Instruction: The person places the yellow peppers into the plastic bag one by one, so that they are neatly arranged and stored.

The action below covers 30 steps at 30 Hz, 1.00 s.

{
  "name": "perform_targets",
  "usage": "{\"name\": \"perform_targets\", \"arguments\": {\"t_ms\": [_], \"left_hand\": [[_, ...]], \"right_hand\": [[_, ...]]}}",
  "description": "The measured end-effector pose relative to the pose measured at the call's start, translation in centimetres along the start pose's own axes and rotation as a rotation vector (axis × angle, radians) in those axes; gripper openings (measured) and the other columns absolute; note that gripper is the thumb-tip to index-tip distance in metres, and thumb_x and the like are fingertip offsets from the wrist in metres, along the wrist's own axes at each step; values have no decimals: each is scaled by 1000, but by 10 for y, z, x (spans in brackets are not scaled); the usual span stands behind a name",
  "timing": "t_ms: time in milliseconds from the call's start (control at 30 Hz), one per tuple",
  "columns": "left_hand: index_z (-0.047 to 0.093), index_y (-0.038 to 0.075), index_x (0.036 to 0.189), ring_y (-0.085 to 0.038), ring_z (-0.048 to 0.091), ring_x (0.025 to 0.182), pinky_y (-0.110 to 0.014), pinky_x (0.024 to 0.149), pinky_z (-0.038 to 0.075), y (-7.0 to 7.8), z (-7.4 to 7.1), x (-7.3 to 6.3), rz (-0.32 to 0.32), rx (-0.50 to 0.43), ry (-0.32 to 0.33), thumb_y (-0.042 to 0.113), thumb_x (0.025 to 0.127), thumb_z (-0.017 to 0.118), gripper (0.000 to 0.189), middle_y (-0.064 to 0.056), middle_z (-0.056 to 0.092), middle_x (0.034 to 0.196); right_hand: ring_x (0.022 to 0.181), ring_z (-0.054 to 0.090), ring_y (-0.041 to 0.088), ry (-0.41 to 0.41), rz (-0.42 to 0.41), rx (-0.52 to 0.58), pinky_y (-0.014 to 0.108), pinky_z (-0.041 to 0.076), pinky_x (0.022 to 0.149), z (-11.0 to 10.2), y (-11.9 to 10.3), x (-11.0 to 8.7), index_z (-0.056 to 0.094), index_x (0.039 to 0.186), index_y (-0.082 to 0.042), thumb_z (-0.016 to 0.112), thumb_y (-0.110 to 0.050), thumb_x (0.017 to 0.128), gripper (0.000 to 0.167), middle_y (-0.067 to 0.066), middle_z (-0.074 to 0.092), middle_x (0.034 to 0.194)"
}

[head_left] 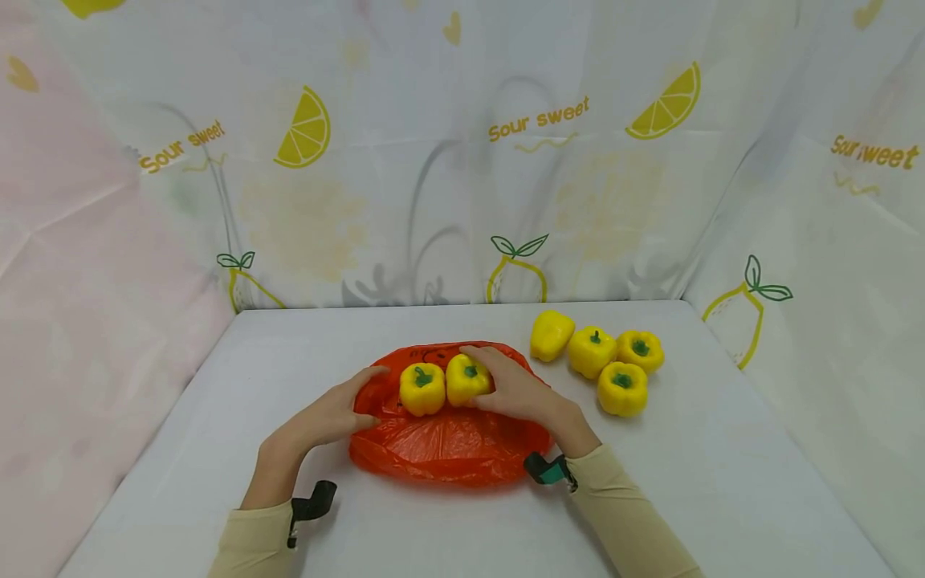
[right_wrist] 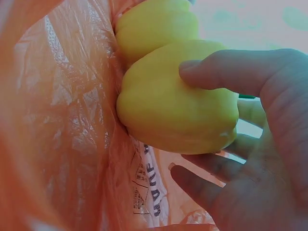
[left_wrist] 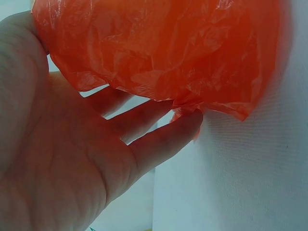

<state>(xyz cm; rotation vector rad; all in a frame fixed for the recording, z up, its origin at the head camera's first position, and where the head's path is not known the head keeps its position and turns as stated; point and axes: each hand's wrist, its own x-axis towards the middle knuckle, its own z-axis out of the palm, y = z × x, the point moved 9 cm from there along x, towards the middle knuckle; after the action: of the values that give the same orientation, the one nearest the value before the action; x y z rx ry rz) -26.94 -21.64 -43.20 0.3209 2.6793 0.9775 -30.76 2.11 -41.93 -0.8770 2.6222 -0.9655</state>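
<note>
A red plastic bag (head_left: 448, 441) lies spread on the white table, its near edge slightly raised. Two yellow bell peppers sit side by side on it: a left pepper (head_left: 419, 397) and a right pepper (head_left: 462, 384). My right hand (head_left: 516, 391) holds the right pepper between thumb and fingers; the right wrist view shows the thumb pressed on this pepper (right_wrist: 168, 106), against its neighbour. At the bag's left edge is my left hand (head_left: 325, 413), fingers spread and loosely bent, holding nothing. In the left wrist view its fingertips reach the bag's crumpled rim (left_wrist: 187, 103).
Several more yellow bell peppers (head_left: 623, 389) stand grouped right of the bag, near the back; one pepper (head_left: 552, 335) lies on its side. A lemon-printed cloth (head_left: 405, 201) hangs behind the table and along both sides.
</note>
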Motion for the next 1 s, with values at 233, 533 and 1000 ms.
{"name": "perform_targets", "arguments": {"t_ms": [233, 533, 1000], "left_hand": [[34, 21, 151, -41, 36, 143, -67, 113, 32, 2, 0, -1, 2, -2, -4, 15, 87, 67, 73, -15, 37, 158], [34, 22, 151, -41, 36, 143, -67, 112, 33, 2, 0, -1, -3, -11, -10, 15, 87, 67, 73, -15, 36, 158], [32, 23, 153, -42, 36, 143, -68, 110, 36, 1, -1, -1, -7, 0, -12, 17, 87, 67, 75, -15, 33, 160]], "right_hand": [[144, 38, 21, 22, 9, 10, 48, 34, 120, -12, 0, -5, 35, 154, -27, 73, -33, 88, 77, -3, 40, 156], [137, 46, 29, 78, 28, 58, 54, 43, 111, -48, 4, -19, 41, 151, -22, 71, -30, 90, 68, 4, 47, 151], [139, 42, 36, 324, 171, 27, 59, 34, 115, -120, 56, -53, 41, 150, -18, 71, -29, 89, 69, 13, 47, 151]]}}
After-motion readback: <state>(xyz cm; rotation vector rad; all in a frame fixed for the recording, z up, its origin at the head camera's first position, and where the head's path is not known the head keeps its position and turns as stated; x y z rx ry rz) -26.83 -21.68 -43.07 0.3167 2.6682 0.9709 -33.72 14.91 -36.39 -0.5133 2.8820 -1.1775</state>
